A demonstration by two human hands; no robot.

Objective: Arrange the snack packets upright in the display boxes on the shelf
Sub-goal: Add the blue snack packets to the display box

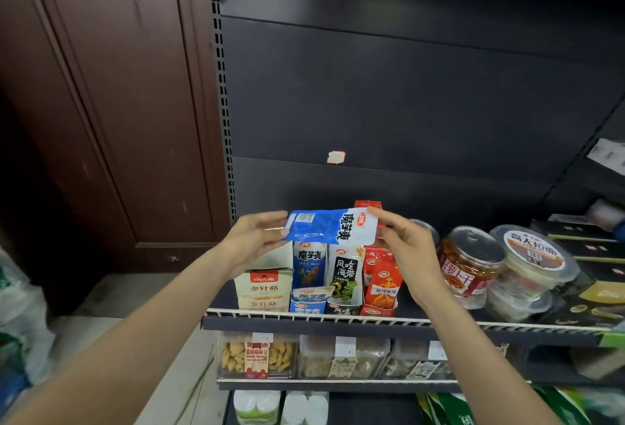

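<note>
Blue-white packet [333, 225] up in the air, lying sideways, held over the row of display boxes on the shelf [338, 318]. Left hand [252, 238] pinches its left end, right hand [404, 238] pinches the right end w/ fingertips, so both grips are narrow, on the pkt edges only.

Risk one: thin pinch on slick film, so turning it upright could let one end slip and drop it behind the boxes. Risk two: the matching blue box [309, 284] right below looks already stocked, w/ a tight slot, so pushing down may crumple the pkt or tip neighbours. Red box [380, 289] sits right beside the right wrist, and the jar [468, 260] just right of that; a careless elbow swing could knock them.
</note>
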